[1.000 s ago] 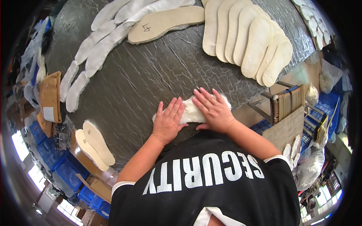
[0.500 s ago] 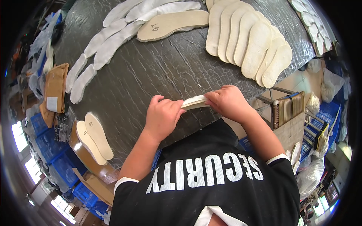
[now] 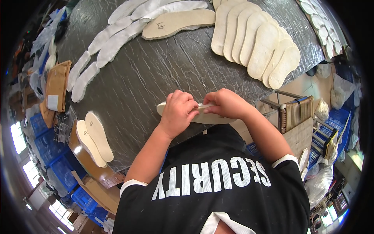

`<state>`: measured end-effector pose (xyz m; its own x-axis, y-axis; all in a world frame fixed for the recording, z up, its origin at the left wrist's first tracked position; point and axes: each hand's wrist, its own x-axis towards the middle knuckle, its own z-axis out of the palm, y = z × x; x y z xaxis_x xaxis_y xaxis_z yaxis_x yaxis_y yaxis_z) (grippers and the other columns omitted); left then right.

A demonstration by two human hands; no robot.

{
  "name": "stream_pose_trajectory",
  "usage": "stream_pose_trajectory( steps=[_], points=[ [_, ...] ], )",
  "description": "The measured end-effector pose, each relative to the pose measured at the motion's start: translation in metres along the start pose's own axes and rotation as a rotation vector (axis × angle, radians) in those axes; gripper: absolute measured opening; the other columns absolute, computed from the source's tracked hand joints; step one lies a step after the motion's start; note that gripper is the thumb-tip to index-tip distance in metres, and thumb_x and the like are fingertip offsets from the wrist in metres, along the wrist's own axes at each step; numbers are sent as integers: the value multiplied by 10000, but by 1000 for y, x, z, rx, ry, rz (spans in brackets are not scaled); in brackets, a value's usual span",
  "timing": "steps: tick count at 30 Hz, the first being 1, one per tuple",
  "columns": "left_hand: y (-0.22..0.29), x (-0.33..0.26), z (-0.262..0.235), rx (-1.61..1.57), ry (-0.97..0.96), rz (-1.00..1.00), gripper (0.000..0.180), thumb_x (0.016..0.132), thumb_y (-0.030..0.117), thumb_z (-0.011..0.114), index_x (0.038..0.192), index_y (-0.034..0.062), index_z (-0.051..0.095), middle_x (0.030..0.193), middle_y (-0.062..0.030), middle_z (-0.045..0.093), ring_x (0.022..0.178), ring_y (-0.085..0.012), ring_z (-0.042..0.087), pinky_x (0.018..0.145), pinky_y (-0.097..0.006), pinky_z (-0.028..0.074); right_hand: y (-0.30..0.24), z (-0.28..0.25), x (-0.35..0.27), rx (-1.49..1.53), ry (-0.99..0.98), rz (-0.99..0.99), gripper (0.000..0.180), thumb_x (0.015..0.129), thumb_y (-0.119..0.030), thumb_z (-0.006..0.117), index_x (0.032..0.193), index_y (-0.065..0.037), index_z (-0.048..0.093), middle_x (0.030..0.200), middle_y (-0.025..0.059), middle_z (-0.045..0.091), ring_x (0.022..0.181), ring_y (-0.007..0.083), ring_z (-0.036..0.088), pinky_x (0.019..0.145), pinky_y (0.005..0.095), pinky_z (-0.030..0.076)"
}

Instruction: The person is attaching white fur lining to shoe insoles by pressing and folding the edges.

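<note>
Near the table's front edge I have a cream insole with a white fleecy edge [image 3: 210, 118] lying crosswise between my hands. My left hand [image 3: 176, 115] pinches its upper edge near the middle, and the rounded end sticks out past the fingers. Close beside it, my right hand [image 3: 228, 104] pinches the same edge with thumb and forefinger and covers part of the other side. Whether a second insole lies against this one I cannot tell. Farther off, a larger marked insole [image 3: 177, 25] rests on the dark table.
Overlapping cream insoles [image 3: 263, 50] fan out at the far right of the table [image 3: 144, 85]. White fleecy insoles [image 3: 120, 43] curve along the far left. Two marked insoles [image 3: 95, 138] lie at the near left corner. A woven-backed chair [image 3: 297, 115] stands at the right.
Both hands have come closer together. The insole, seen edge-on between the fingertips before, now shows its broad cream face below my hands and one end past the left hand.
</note>
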<state>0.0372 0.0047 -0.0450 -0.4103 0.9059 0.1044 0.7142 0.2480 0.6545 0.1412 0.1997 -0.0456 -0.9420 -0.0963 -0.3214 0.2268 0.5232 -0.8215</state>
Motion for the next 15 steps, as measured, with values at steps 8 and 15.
stream_pose_trajectory(
  steps=[8, 15],
  points=[
    [16, -18, 15, -85, -62, 161, 207, 643, 77, 777, 790, 106, 635, 842, 9, 607, 843, -211, 556, 800, -380, 385, 34, 22, 15, 374, -442, 237, 259, 828, -274, 734, 936, -41, 703, 777, 60, 677, 734, 169, 634, 661, 331, 505],
    [16, -35, 14, -31, 21, 246, 230, 622, 64, 789, 786, 115, 635, 843, 28, 626, 825, -202, 567, 775, -368, 372, 14, 23, 12, 460, -525, 292, 245, 815, -240, 745, 893, -11, 708, 763, 38, 664, 689, 130, 619, 613, 286, 523]
  ],
)
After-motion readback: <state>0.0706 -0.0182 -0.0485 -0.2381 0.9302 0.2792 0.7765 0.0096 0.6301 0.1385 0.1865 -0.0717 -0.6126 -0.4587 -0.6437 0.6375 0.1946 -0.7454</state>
